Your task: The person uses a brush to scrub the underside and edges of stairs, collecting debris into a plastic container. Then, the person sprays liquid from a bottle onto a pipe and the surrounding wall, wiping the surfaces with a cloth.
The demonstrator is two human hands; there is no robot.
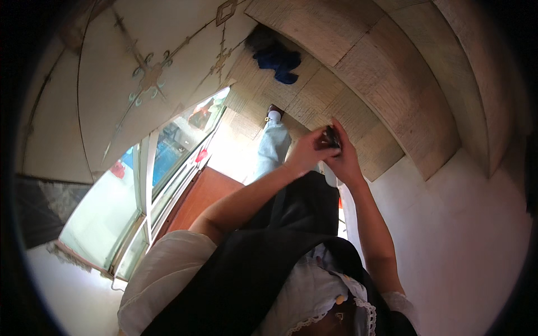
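Note:
Both of my hands meet in front of my body around a small black object, too blurred and covered to name more exactly. My left hand reaches in from the left with its fingers bent against the object. On the other side, my right hand wraps it, thumb and fingers curled about it. Below the hands hangs black fabric, joined to a wide black band across my chest. Light blue jeans and a dark brown shoe show beyond my left hand.
Wood-patterned steps rise on the right beside a white wall. A dark blue cloth lies on the floor ahead. On the left are a glass window, a reddish-brown panel and a tiled wall with ornaments.

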